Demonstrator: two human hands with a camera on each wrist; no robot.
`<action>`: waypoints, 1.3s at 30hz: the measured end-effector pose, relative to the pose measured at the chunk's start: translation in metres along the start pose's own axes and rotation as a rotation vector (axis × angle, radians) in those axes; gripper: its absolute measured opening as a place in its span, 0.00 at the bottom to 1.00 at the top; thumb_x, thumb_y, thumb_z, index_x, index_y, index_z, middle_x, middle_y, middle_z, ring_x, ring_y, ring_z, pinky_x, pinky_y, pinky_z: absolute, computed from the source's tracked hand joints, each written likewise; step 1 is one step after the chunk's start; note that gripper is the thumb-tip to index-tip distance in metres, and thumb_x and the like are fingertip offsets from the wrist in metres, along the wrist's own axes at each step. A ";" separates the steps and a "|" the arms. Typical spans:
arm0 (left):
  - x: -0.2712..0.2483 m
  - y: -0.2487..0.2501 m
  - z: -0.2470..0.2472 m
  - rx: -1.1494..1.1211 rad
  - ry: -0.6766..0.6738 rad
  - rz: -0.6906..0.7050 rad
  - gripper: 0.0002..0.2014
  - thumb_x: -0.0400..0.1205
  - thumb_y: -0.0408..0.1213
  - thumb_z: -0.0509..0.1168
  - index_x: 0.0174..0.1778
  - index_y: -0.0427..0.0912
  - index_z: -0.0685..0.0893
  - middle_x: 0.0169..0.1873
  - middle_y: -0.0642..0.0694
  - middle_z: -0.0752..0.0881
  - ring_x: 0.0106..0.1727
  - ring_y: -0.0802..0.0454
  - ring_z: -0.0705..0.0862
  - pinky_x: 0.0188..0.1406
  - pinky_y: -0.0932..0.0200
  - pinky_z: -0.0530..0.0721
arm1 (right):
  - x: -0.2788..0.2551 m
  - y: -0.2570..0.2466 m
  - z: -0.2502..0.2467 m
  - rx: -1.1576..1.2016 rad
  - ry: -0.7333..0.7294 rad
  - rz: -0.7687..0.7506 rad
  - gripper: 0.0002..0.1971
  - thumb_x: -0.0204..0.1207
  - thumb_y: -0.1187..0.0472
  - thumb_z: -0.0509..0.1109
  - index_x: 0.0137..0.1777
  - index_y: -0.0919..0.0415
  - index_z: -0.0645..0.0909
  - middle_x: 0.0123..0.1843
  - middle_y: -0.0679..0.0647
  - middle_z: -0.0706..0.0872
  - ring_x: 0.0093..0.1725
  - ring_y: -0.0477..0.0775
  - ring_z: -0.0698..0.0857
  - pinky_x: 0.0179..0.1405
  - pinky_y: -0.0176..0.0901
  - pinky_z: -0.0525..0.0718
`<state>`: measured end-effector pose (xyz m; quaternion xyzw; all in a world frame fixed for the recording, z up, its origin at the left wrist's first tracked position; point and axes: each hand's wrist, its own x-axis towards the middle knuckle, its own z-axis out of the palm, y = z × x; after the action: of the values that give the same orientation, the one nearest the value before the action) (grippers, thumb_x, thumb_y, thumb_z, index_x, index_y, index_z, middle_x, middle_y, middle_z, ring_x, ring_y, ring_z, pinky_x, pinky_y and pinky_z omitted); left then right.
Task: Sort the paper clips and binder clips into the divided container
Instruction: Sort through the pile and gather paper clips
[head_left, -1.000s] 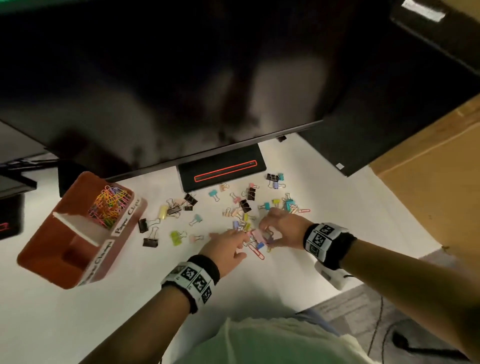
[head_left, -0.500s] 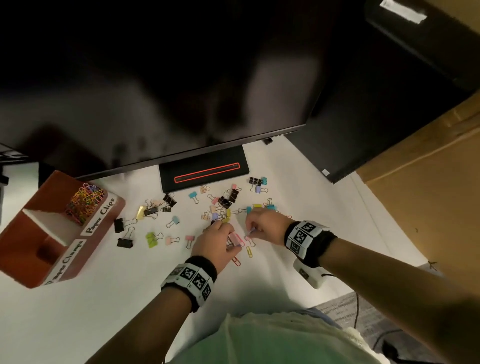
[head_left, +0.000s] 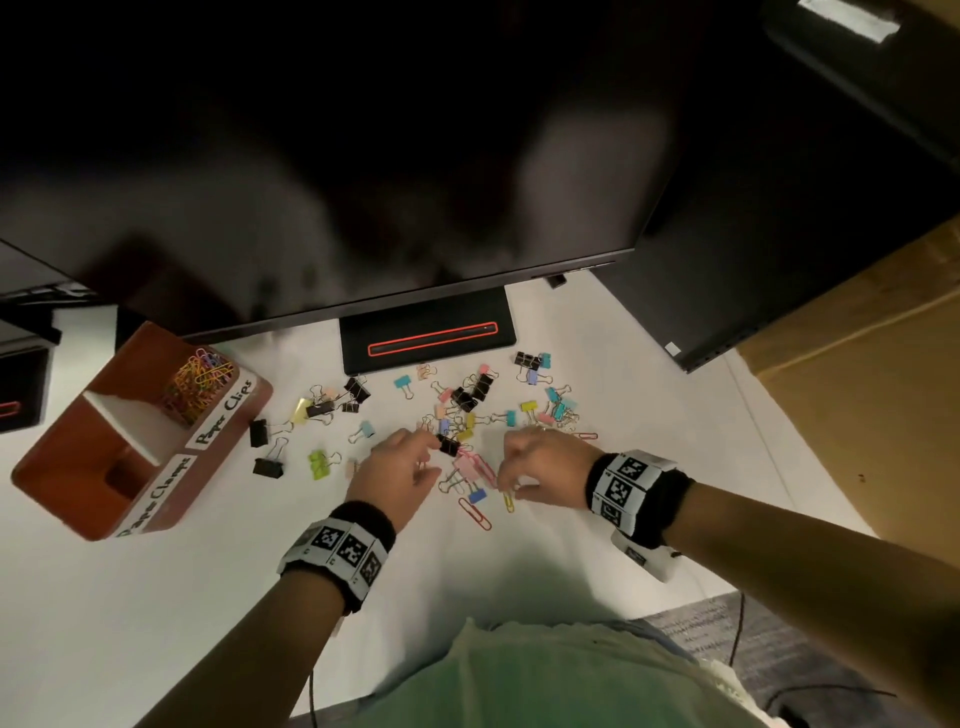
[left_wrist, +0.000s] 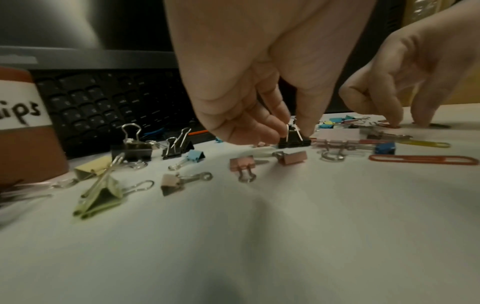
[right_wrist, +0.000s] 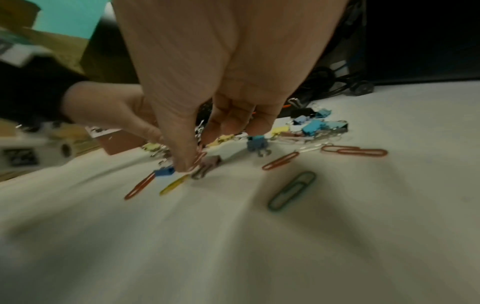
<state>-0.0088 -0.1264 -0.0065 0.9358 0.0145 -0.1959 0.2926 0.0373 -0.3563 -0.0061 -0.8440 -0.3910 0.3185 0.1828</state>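
Binder clips and paper clips lie scattered on the white table (head_left: 156, 623). My left hand (head_left: 400, 467) pinches a small black binder clip (left_wrist: 294, 139) that still sits on the table. My right hand (head_left: 540, 467) points its curled fingers down beside it. Its thumb and forefinger seem to pinch a pink paper clip (right_wrist: 200, 157), right above the end of a yellow paper clip (right_wrist: 172, 186). The red-brown divided container (head_left: 249, 415) stands at the left. Its "Paper Clips" half holds several coloured paper clips (head_left: 197, 379). The "Paper Clamps" half looks empty.
A monitor base (head_left: 426, 338) and the dark screen above it close off the back. A black keyboard (left_wrist: 109, 107) lies behind the clips. A red paper clip (head_left: 474, 514) and a green one (right_wrist: 292, 191) lie nearest me. A cardboard box (head_left: 857, 415) stands past the right edge.
My left hand has reached forward and closed its fingertips on the black binder clip. My right hand has drawn back toward me, to the yellow paper clip.
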 end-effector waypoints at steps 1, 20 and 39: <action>-0.001 0.002 0.001 0.003 -0.050 0.047 0.15 0.78 0.38 0.67 0.61 0.51 0.79 0.49 0.53 0.79 0.46 0.57 0.79 0.49 0.61 0.82 | 0.000 -0.003 0.003 -0.020 -0.049 -0.010 0.12 0.75 0.57 0.70 0.58 0.51 0.85 0.54 0.54 0.80 0.54 0.55 0.79 0.53 0.45 0.77; 0.001 -0.011 -0.003 0.092 0.085 0.061 0.12 0.74 0.36 0.70 0.54 0.46 0.83 0.54 0.49 0.77 0.52 0.50 0.79 0.57 0.55 0.82 | 0.001 -0.013 0.014 -0.012 -0.141 0.101 0.09 0.79 0.62 0.62 0.52 0.61 0.83 0.53 0.58 0.80 0.51 0.60 0.82 0.52 0.50 0.82; 0.018 0.001 -0.018 0.098 0.104 0.005 0.10 0.74 0.39 0.69 0.49 0.47 0.80 0.47 0.50 0.82 0.50 0.49 0.80 0.56 0.48 0.81 | 0.003 -0.006 0.007 -0.013 -0.108 0.122 0.09 0.78 0.63 0.64 0.53 0.59 0.85 0.56 0.56 0.80 0.52 0.58 0.82 0.45 0.40 0.77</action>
<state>0.0142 -0.1184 0.0006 0.9580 0.0179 -0.1468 0.2457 0.0306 -0.3500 -0.0087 -0.8491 -0.3500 0.3715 0.1361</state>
